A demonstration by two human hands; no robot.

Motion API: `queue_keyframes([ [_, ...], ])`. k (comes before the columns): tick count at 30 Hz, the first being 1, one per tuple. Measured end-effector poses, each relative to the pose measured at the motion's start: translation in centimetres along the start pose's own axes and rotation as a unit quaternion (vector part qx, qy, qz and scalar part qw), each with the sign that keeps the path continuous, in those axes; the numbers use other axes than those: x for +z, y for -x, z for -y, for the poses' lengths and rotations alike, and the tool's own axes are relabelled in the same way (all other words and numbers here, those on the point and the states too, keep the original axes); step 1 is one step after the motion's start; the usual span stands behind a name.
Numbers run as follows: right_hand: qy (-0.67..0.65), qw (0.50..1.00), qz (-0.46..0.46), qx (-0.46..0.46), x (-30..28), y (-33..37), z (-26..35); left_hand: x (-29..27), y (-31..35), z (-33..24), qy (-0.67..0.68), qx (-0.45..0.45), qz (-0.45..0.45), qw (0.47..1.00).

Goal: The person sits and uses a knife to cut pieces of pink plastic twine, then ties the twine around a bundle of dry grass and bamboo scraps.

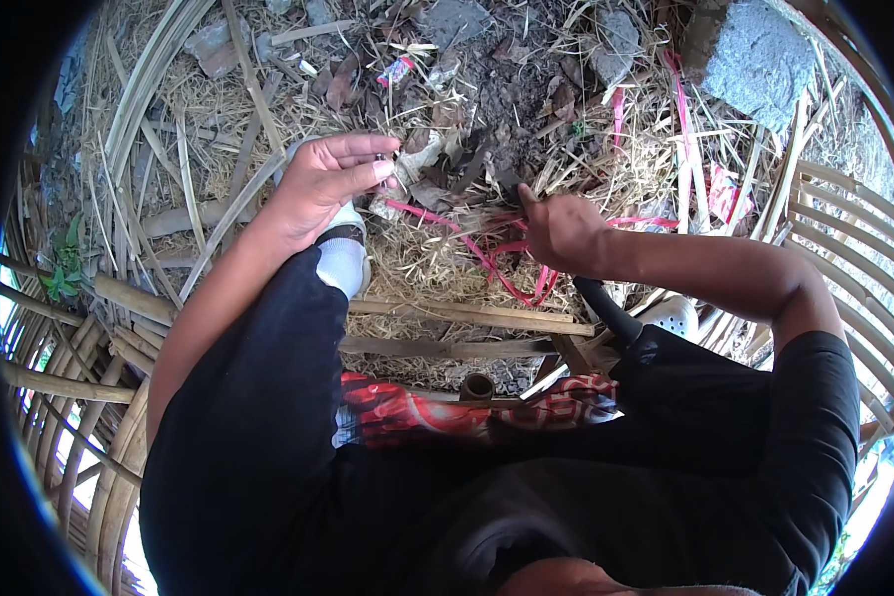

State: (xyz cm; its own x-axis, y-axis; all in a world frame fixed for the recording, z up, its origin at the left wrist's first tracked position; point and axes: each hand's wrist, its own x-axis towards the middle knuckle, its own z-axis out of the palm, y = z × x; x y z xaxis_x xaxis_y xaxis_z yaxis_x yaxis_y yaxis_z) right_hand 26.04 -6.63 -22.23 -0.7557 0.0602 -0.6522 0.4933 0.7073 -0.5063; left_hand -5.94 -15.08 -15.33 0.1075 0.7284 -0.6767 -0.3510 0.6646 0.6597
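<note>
My left hand (330, 187) is raised above my left shoe, with the thumb brought against the bent fingers. Whatever the fingertips pinch is too small to make out. My right hand (566, 232) is closed round what looks like a knife, its dark blade (508, 183) pointing up and left over the litter. A dark, curved handle-like piece (606, 310) shows below this hand, running toward my right leg; I cannot tell whether it belongs to the knife. Pink plastic ribbon (487, 260) lies looped on the shavings between my hands.
Long bamboo strips (134, 119) lie at the left among straw and shavings. A large grey stone block (755, 65) sits at far right, with a slatted bamboo frame (854, 238) nearer. Bamboo poles (467, 314) cross before my lap, where a red patterned cloth (417, 412) shows.
</note>
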Motion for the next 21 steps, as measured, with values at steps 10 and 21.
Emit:
queue_keyframes([
  [10,-0.017,0.990,-0.133,0.038,0.5,-0.8,-2.9,-0.2,0.1,0.1,0.008,0.003,-0.001,1.000],
  [21,-0.054,0.989,-0.124,0.057,-1.0,-0.4,-2.8,-0.4,0.0,0.1,0.010,0.005,-0.001,1.000],
])
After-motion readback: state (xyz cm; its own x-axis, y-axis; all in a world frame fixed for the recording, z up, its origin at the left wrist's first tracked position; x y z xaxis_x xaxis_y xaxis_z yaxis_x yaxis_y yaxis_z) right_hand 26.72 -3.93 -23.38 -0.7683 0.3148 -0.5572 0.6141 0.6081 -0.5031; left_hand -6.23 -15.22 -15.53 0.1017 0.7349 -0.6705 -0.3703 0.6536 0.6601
